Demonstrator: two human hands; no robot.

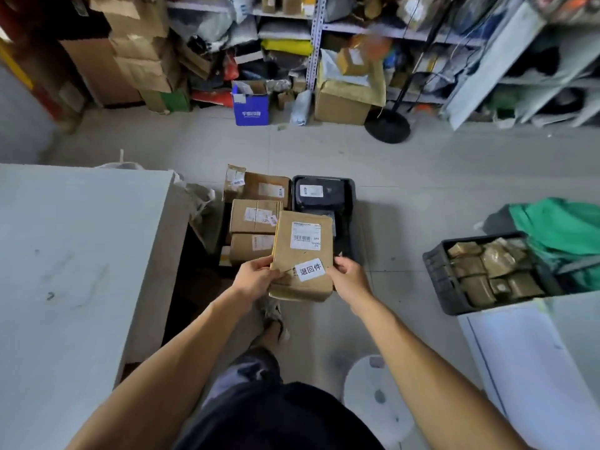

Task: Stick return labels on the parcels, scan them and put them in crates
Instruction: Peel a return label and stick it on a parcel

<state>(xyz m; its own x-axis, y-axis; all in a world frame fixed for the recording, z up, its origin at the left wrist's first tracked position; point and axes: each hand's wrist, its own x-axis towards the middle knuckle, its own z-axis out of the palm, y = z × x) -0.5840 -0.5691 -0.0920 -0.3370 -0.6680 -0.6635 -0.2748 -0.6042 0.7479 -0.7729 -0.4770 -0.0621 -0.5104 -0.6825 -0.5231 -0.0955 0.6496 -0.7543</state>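
I hold a brown cardboard parcel [300,254] in front of me, above the floor. It bears a barcode shipping label near its top and a white return label [310,269] near its lower edge. My left hand [255,276] grips its left lower edge and my right hand [349,280] grips its right lower corner. Below and beyond it a black crate [352,203] on the floor holds a dark parcel [319,193]. Beside that crate lie three labelled brown parcels [255,216].
A grey table [74,254] stands at the left. A second black crate [444,280] with several brown packages rests on a white surface at the right, beside a green bag [565,228]. Shelves and boxes fill the back wall. A white stool [373,394] stands near my legs.
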